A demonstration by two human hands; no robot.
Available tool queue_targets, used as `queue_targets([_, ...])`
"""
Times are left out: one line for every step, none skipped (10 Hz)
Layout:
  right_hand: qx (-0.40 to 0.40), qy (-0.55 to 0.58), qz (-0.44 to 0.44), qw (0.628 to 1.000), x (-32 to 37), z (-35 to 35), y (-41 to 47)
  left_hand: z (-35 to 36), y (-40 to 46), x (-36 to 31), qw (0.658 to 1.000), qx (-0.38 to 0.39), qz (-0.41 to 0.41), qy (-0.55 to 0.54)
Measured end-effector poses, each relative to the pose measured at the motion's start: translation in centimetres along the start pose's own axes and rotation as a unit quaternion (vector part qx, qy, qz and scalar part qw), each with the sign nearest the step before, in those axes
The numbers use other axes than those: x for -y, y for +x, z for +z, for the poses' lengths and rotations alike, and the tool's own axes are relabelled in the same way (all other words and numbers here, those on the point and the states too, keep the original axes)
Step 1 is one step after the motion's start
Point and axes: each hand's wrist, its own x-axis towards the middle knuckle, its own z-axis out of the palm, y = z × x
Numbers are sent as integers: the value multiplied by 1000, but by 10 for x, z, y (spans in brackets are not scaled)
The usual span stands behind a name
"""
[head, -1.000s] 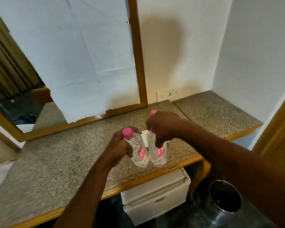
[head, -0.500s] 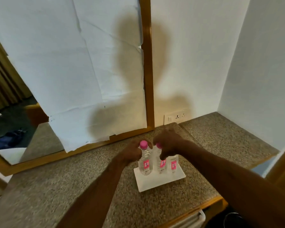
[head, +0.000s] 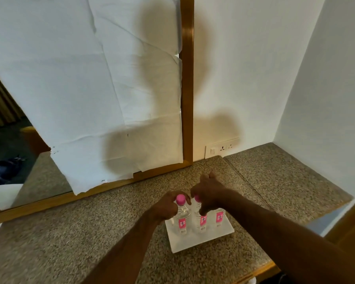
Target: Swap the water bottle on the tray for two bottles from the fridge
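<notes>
Three bottles stand upright on the white tray (head: 195, 243), long axes vertical, pink caps up, near the surface (head: 70, 247) edge. The left hand (head: 166, 208) wraps the left bottle (head: 182, 218); the right hand (head: 208, 194) pinches the middle bottle (head: 201, 219) with closed fingers. The third bottle (head: 219, 217) stands just beside, half hidden. Crowded so tightly, a withdrawing wrist could knock it over, toward the wall socket (head: 222, 148).
</notes>
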Motion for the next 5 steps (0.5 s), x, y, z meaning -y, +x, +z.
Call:
queue_targets([-1, -1, -4, 1000, -2, -1, 4, -3, 0, 4, 1000, 3, 6, -1])
queue_targets([15, 23, -1, 1000, -7, -6, 10, -7, 6, 7, 1000, 6, 10, 6])
queue_targets([-40, 12, -17, 999, -23, -39, 3, -25, 6, -28, 997, -22, 41, 57])
queue_targets([-37, 49, -18, 998, -27, -46, 7, -33, 16, -33, 992, -2, 56, 109])
queue_targets([-46, 43, -15, 998, -46, -74, -1, -43, 23, -71, 980, -20, 77, 182])
